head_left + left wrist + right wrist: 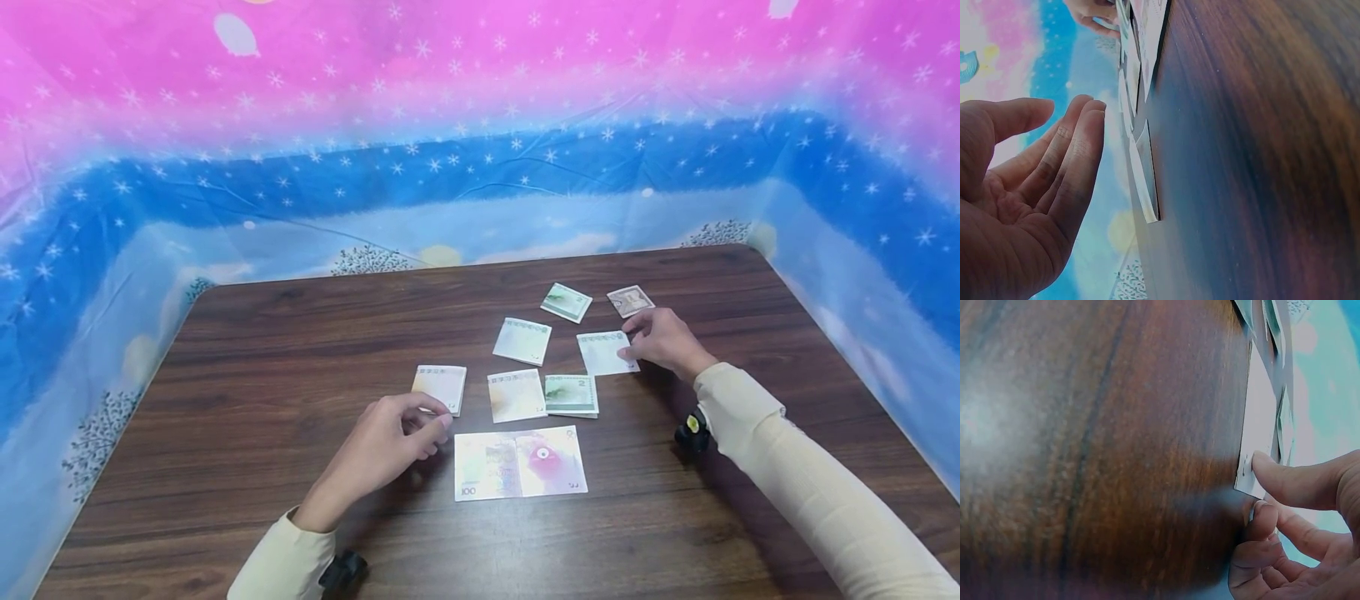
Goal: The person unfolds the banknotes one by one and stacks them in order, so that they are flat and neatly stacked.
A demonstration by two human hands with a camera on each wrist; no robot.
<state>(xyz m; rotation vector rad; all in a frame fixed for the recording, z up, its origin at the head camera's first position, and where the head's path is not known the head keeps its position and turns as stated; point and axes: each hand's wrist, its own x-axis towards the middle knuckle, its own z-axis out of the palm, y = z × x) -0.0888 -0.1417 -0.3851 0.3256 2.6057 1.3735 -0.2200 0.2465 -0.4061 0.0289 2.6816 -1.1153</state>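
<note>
My right hand (663, 342) is at the right edge of a folded banknote (603, 353) on the wooden table. In the right wrist view its thumb (1279, 481) lies on the note's corner, with the fingers curled at the edge, pinching it. My left hand (393, 437) hovers with fingers loosely bent and nothing between them, as the left wrist view shows. It overlaps the lower corner of another folded note (441, 385) in the head view. Right of it lies an unfolded 100 banknote (520, 463), creased across the middle.
Folded notes lie around: a pale one (517, 396) beside a green one (572, 394), another pale one (522, 341), a green one (567, 302) and a brownish one (630, 300) farther back. A snowflake-patterned cloth (450, 175) surrounds the table (300, 342) at back and sides.
</note>
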